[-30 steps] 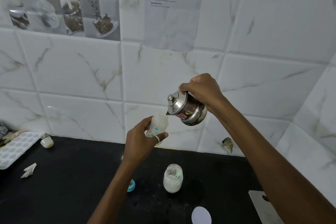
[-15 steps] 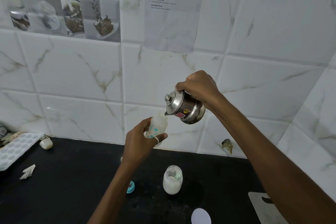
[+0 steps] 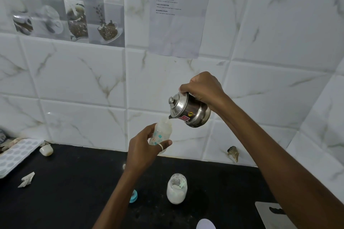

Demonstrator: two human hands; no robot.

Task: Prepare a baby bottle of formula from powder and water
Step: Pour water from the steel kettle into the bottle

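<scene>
My left hand (image 3: 144, 148) holds a small translucent baby bottle (image 3: 162, 131) with printed markings, lifted above the black counter (image 3: 74, 182). My right hand (image 3: 203, 87) grips a small steel kettle (image 3: 189, 110) with a knobbed lid, tipped left so its spout sits at the bottle's open mouth. On the counter below stands a glass jar of white powder (image 3: 176, 188) with a pale green scoop inside. A blue bottle ring (image 3: 134, 196) lies to the jar's left, partly hidden by my left forearm.
A white tray with round hollows (image 3: 17, 152) sits at the far left, a small cream cap (image 3: 46, 149) beside it and crumpled paper (image 3: 27, 179) in front. A white round lid (image 3: 205, 224) and a grey board (image 3: 270, 214) lie at the bottom right. Tiled walls close the back and right.
The kettle has tipped further to the left and risen slightly, its spout closing onto the bottle's mouth. The left hand has kept the bottle nearly still.
</scene>
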